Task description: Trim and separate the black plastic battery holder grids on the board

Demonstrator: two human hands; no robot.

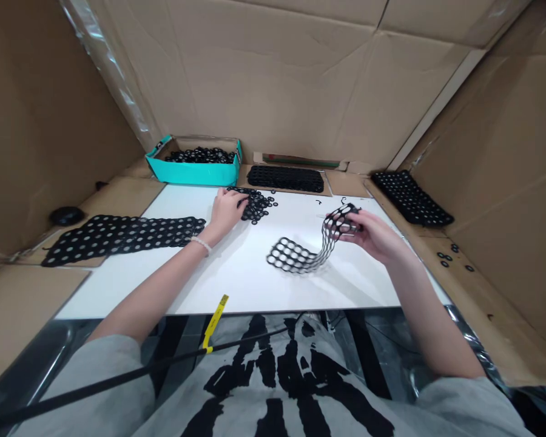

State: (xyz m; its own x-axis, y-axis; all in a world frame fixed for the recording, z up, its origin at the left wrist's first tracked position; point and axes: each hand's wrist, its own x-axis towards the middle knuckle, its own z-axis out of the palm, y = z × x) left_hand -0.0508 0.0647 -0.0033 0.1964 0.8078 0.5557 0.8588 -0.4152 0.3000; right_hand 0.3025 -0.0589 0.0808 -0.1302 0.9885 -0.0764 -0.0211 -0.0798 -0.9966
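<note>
My left hand (228,209) reaches to the left edge of a loose pile of small black rings (257,206) on the white board. Its fingers are bent, with a small gap between thumb and fingertips, and no ring shows clearly in them. My right hand (361,229) is closed on the upper end of a black ring mesh strip (327,240), a net of joined rings. The strip hangs down from the fingers in a curve, and its far end (291,255) lies on the board. Part of the held end is hidden by the fingers.
A turquoise box (193,174) of black rings stands at the back left. Black mesh pieces lie at left (122,235), back (286,178) and right (412,197). Loose rings (444,256) lie on the right cardboard. Cardboard walls (273,79) enclose the white board (255,285).
</note>
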